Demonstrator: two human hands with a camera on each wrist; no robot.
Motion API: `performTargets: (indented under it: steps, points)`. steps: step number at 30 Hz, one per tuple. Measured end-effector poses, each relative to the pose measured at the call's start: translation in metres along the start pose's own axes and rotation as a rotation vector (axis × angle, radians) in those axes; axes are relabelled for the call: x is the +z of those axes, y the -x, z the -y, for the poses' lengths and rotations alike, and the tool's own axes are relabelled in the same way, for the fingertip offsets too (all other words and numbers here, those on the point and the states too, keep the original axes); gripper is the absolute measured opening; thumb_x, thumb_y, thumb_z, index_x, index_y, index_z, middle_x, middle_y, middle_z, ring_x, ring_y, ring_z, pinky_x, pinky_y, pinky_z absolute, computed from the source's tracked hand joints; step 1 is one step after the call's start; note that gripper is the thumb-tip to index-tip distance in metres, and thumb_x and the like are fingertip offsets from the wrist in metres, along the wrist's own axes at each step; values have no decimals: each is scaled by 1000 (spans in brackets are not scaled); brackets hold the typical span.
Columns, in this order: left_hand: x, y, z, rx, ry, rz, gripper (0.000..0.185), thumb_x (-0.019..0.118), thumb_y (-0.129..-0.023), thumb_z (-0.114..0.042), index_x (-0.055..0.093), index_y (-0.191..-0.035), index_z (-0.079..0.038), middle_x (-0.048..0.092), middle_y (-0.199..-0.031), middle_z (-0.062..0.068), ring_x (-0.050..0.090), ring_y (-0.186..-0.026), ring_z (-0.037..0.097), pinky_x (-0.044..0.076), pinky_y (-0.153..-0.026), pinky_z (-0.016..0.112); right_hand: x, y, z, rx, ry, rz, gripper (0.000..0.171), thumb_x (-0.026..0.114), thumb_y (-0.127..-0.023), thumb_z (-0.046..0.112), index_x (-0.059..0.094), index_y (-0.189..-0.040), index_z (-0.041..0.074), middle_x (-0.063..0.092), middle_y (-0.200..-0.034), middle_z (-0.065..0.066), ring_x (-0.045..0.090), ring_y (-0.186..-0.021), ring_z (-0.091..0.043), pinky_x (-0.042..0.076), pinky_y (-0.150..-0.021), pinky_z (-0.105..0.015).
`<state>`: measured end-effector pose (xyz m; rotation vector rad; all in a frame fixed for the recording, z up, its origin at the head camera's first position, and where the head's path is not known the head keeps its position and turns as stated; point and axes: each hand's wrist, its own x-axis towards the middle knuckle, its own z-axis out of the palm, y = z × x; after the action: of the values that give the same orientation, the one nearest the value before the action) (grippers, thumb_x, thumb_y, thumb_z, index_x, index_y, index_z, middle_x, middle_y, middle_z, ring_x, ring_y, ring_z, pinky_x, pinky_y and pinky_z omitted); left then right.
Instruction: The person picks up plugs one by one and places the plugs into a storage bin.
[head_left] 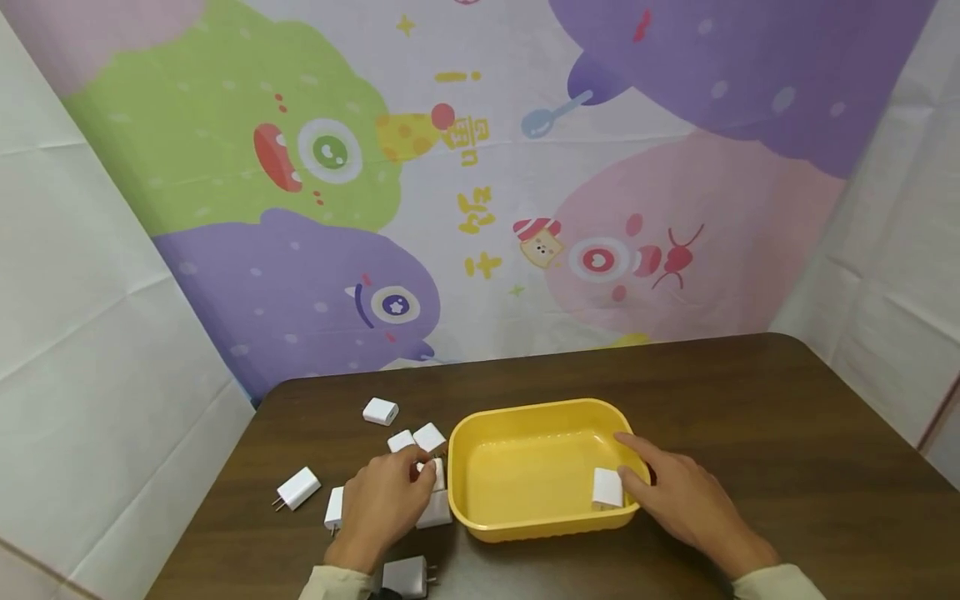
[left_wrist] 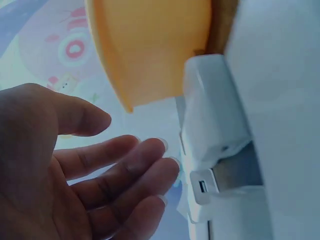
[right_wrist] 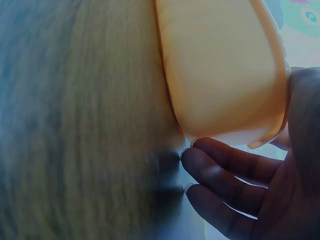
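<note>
A yellow plastic basin point(head_left: 543, 533) stands on the table, with one white charger plug point(head_left: 607, 487) inside near its right wall. My right hand point(head_left: 686, 496) grips the basin's right rim; the thumb reaches inside beside that plug, and in the right wrist view other fingers point(right_wrist: 225, 160) lie along the outer wall. Left of the basin my left hand point(head_left: 390, 496) hovers over a cluster of white charger plugs, partly hiding them. Its fingers point(left_wrist: 135, 170) are loosely bent with nothing between them, apart from the nearest charger plug point(left_wrist: 212, 110) in the left wrist view.
Loose white plugs lie farther out, one at the back point(head_left: 381, 411) and one with prongs at the left point(head_left: 298, 488). A greyish plug point(head_left: 407, 577) sits near the front edge. Behind the dark wooden table point(head_left: 750, 417) hangs a cartoon-printed cloth point(head_left: 487, 317).
</note>
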<state>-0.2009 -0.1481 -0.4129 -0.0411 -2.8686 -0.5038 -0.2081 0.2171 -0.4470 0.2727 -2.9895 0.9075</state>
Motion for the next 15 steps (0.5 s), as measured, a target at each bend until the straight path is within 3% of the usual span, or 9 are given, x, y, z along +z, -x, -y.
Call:
performTargets:
  steps: [9, 15]
  points:
    - [7, 2, 17, 22, -92, -53, 13, 69, -86, -29, 75, -94, -21, 73, -82, 2, 68, -67, 32, 44, -48, 47, -1, 0, -1, 8, -14, 3, 55, 57, -98, 50, 53, -146, 24, 61, -135, -12, 63, -109, -26, 49, -87, -56]
    - [8, 7, 27, 41, -141, -43, 11, 72, -82, -26, 73, -89, -18, 68, -79, 4, 67, -72, 32, 47, -51, 51, 0, -1, -2, 4, -14, 3, 54, 58, -98, 49, 53, -146, 24, 61, -135, -13, 63, -110, -28, 49, -86, -57]
